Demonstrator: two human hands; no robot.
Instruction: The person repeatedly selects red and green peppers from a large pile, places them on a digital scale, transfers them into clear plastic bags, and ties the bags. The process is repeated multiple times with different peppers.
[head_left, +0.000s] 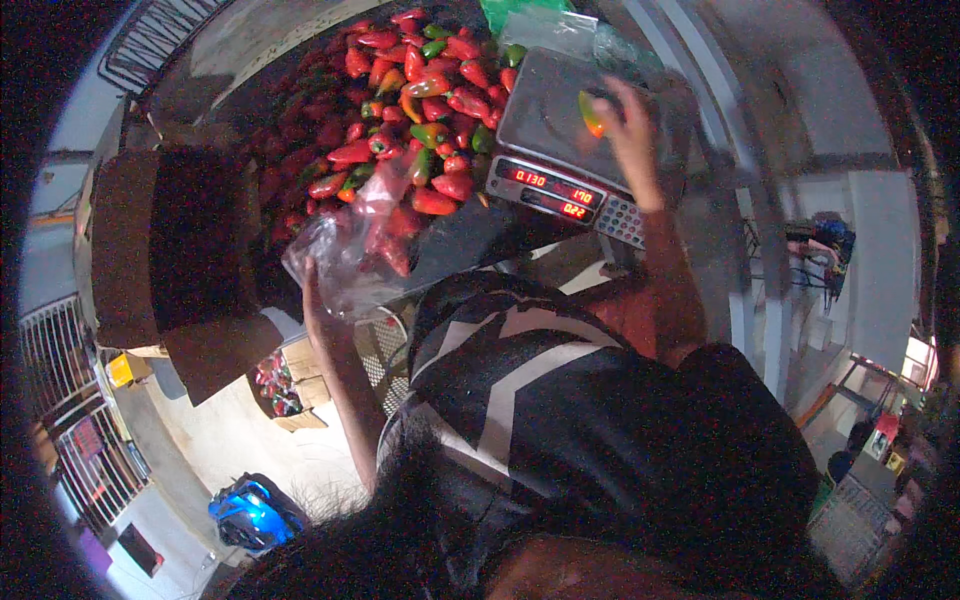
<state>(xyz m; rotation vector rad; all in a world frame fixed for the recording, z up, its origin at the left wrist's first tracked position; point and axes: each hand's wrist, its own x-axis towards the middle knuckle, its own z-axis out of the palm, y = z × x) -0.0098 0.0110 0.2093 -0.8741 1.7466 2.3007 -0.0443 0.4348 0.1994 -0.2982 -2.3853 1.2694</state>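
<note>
A digital weighing scale (555, 97) with a metal pan and a lit red display stands before me. Over its pan, my right hand (626, 124), a little blurred, holds a yellow-green and orange pepper (591, 114) at the fingertips. My left hand (311, 281) grips a clear plastic bag (337, 262) by its side; part of the hand is hidden by the film. Red peppers show in or behind the bag. A large heap of peppers (427, 86), mostly red with some green, lies left of the scale.
Clear plastic bags (551, 34) and a green one (517, 11) lie behind the scale. An open cardboard box (127, 247) stands left of the heap. On the floor at lower left are another box (311, 382) with colourful contents and a shiny blue object (255, 514).
</note>
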